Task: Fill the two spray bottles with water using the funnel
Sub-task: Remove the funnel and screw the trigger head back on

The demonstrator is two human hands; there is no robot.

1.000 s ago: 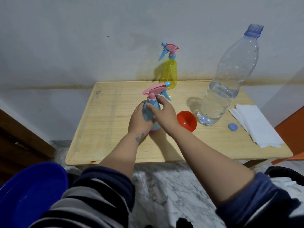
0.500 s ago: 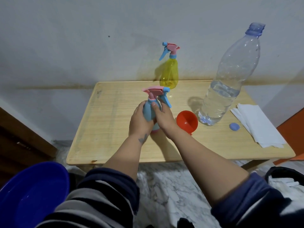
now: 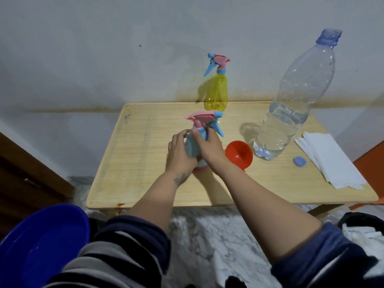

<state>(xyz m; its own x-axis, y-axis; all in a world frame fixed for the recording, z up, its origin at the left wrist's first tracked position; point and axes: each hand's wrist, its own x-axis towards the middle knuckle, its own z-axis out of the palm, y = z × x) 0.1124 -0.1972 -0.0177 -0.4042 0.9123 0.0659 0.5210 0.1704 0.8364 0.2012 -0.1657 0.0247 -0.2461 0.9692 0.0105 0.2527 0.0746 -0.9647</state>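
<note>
A blue spray bottle (image 3: pixel 192 145) with a pink trigger head stands near the middle of the wooden table (image 3: pixel 133 163). My left hand (image 3: pixel 178 152) grips its body from the left. My right hand (image 3: pixel 207 146) grips its neck just under the head. A yellow spray bottle (image 3: pixel 216 94) with its pink and blue head on stands at the table's back edge. The red funnel (image 3: pixel 239 154) lies on its side just right of my right hand. A large clear water bottle (image 3: pixel 291 113), uncapped and partly full, stands to the right.
A small blue cap (image 3: pixel 299 161) lies beside a stack of white paper napkins (image 3: pixel 330 159) at the table's right. A dark blue basin (image 3: pixel 39 244) sits at the lower left by my knee. The wall is right behind the table.
The blue bottle's spray head has turned from pointing left-up to a more level position as my right hand twists at the neck. Both hands stay on the bottle.
</note>
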